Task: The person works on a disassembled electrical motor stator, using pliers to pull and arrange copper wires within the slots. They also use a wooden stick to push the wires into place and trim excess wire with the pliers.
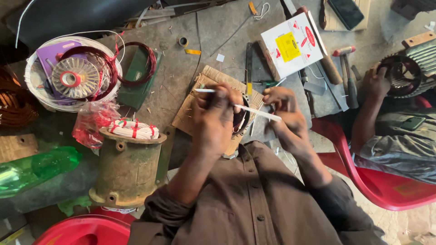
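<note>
Left hand (213, 119) closed around a thin white tube (247, 109), fingers curled tight on its near-left part; a short end of the tube sticks out past the knuckles to the left. Right hand (284, 111) pinches the same tube near its right end, thumb and fingertips pressed together on it. Tube lies level across both hands, just above a round metal motor part (240, 121), mostly hidden behind the left hand, that sits on a piece of cardboard (190, 109) on the grey worktable (181, 68). Left of the hands: a rusty motor housing (127, 168) with white windings tied in red on top, a red plastic bag (91, 122), a basket (34, 88) holding a fan disc and copper wire coils. Behind the hands: a white box (290, 45) with a yellow label, a hammer (345, 68). Far right, a co-worker's hand (376, 84) rests on another motor (408, 72); that person sits by a red chair (363, 177).
</note>
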